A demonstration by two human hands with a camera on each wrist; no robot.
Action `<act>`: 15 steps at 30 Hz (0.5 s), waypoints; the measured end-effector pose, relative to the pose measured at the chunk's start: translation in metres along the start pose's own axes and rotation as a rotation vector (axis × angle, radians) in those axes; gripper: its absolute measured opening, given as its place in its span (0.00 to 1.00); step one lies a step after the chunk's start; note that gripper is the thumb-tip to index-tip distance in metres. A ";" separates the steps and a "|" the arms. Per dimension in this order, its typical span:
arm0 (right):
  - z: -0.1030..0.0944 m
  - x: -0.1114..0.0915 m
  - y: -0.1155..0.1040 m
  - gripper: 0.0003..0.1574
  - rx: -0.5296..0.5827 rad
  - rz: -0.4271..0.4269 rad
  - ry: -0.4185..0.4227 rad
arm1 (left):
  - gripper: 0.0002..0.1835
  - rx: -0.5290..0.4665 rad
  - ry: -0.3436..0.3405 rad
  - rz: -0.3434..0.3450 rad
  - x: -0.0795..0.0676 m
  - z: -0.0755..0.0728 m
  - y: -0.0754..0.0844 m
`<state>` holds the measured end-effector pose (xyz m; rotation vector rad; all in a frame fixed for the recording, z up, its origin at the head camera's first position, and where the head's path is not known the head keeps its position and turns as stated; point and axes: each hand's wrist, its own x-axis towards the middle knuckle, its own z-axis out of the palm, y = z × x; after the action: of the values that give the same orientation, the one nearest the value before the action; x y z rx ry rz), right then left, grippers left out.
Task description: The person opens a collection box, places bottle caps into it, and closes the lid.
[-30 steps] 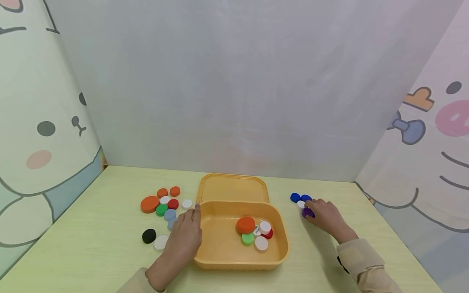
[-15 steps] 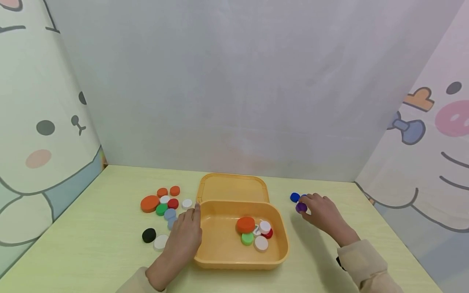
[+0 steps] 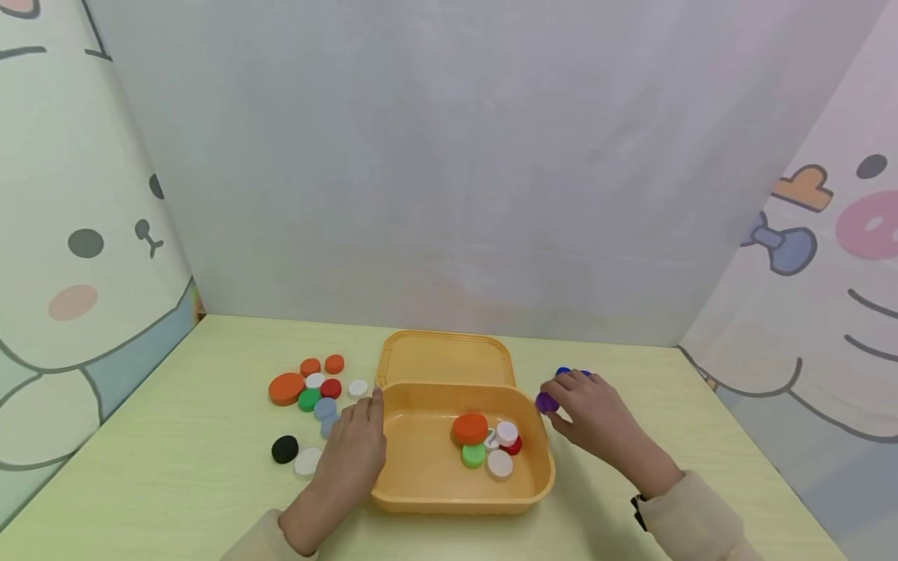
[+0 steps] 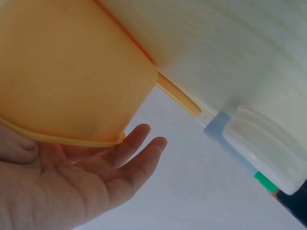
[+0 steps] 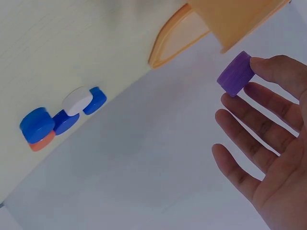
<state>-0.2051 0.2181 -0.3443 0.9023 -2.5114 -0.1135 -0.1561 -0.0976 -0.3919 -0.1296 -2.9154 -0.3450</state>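
My right hand (image 3: 596, 417) pinches a purple bottle cap (image 5: 236, 74) between thumb and fingertips, beside the right rim of the orange plastic box (image 3: 421, 487). In the right wrist view the other fingers are spread, with nothing in them. My left hand (image 3: 351, 448) rests along the box's left rim, index finger pointing toward its far corner. The left wrist view shows these fingers (image 4: 156, 148) loosely extended at the rim. Inside the box lie a large orange cap (image 3: 470, 428), a light green cap (image 3: 473, 456), a red cap and several white caps.
Left of the box, several loose caps are grouped, including a large orange one (image 3: 286, 389), a green one (image 3: 309, 400) and a black one (image 3: 284, 449). The orange lid (image 3: 445, 358) lies behind the box. Blue caps (image 5: 37, 125) and a white cap (image 5: 77, 101) lie right.
My right hand has brought the purple cap up from the right-hand group and leftward to the box's right rim. The left hand and the box have stayed in place.
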 end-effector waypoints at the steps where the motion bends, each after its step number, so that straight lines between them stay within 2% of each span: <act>1: -0.001 0.001 -0.004 0.17 0.004 -0.014 0.010 | 0.32 0.000 -0.002 0.000 0.000 0.000 0.000; 4: -0.005 0.002 -0.016 0.17 0.020 -0.040 -0.004 | 0.33 0.002 -0.006 0.000 -0.001 -0.001 0.000; 8: -0.007 0.004 -0.033 0.19 0.043 -0.057 -0.078 | 0.33 0.005 -0.003 0.002 -0.001 -0.001 -0.001; 15: -0.002 0.001 -0.055 0.22 0.086 -0.133 -0.147 | 0.33 0.004 0.008 0.007 -0.001 0.000 -0.001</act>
<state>-0.1732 0.1748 -0.3547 1.1344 -2.6059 -0.1189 -0.1557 -0.0982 -0.3925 -0.1382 -2.9070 -0.3382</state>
